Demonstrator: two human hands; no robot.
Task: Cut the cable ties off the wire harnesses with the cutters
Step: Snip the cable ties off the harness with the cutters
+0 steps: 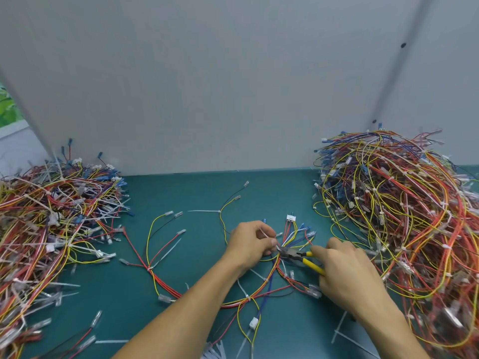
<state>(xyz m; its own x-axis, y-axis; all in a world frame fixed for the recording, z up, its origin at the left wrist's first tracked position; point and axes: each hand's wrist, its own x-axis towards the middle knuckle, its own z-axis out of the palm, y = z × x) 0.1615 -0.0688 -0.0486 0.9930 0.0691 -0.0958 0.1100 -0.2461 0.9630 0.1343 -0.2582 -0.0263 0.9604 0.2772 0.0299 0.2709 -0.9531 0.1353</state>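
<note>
Centrally, just below mid-frame, a wire harness is pinched in the closed left hand beside a white cable tie; yellow-handled cutters are gripped in the curled right hand, their tips at the bundle.

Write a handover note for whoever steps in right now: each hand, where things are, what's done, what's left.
Left hand: pinching a white cable tie on the harness at table centre.
Right hand: gripping the yellow-handled cutters, whose tip is at that tie.
Left pile: wires with long tie tails sticking out.
Right pile: larger, ties look short; which pile is finished is unclear.
Loose tie pieces lie on the green mat.
Left to do: this tie, others on this harness, then the remaining harnesses.
</note>
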